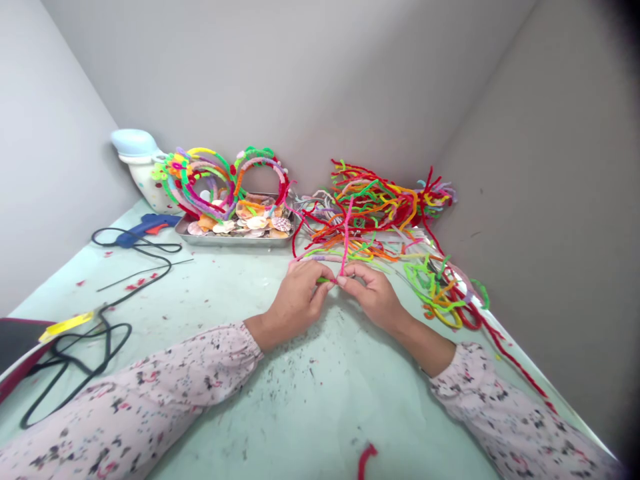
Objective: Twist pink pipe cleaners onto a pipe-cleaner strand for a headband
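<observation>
Both hands meet over the middle of the table with fingertips pinched close together. My left hand (303,293) is closed on a pipe cleaner; a short green piece shows between its thumb and forefinger. My right hand (373,293) pinches the lower end of a pink pipe cleaner (347,233), whose long free end stands upright. Just beyond the fingers curves a thin band (325,257) in pale and green colours; whether the left hand touches it I cannot tell. A red pipe cleaner scrap (367,457) lies near the front edge of view.
A metal tray (235,241) of seashells carries several fuzzy headbands (260,160). Behind the hands sprawls a pipe cleaner heap (380,200), with looped ones (440,293) at right. At left are a blue glue gun (135,232), its black cord (107,307) and a white container (147,173).
</observation>
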### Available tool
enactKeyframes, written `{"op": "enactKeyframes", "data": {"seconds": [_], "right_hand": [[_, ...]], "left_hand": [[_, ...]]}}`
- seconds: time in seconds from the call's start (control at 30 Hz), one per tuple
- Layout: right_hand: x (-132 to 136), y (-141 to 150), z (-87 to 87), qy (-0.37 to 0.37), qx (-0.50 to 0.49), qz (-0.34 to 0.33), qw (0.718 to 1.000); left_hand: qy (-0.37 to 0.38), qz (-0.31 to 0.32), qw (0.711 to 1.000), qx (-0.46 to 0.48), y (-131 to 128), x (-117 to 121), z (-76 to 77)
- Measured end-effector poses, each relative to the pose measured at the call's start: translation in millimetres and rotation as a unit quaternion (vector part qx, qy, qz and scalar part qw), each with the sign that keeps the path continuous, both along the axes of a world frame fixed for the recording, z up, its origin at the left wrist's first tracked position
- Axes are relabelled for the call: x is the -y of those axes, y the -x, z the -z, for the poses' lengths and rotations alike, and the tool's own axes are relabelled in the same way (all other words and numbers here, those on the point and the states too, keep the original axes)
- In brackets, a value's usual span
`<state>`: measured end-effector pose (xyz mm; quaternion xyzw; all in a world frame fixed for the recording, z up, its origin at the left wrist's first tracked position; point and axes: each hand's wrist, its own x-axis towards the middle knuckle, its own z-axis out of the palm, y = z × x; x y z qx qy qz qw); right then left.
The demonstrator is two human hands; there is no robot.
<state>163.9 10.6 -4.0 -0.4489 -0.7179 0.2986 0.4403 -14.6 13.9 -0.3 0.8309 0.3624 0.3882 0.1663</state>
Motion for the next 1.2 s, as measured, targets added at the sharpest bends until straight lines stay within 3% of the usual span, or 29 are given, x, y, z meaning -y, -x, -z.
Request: {"op": "enactKeyframes", "data": {"seconds": [0.4, 0.97, 1.2], "right_hand": [[-1.5, -2.0, -0.5, 0.050, -0.020, -0.016, 0.998], [0.5, -1.6, 1.7, -0.048, 0.039, 0.009, 0.998], [0.6, -1.2, 0.2, -0.052, 0.044, 0.008, 0.998]], "left_hand": [[-0.016, 0.006, 1.000, -0.016, 0.1, -0.2, 0.5], [-0.003, -0.008, 1.000, 0.005, 0.5, 1.4, -3.3], [0.000, -0.003, 1.000, 0.004, 0.9, 0.9, -2.4]]}}
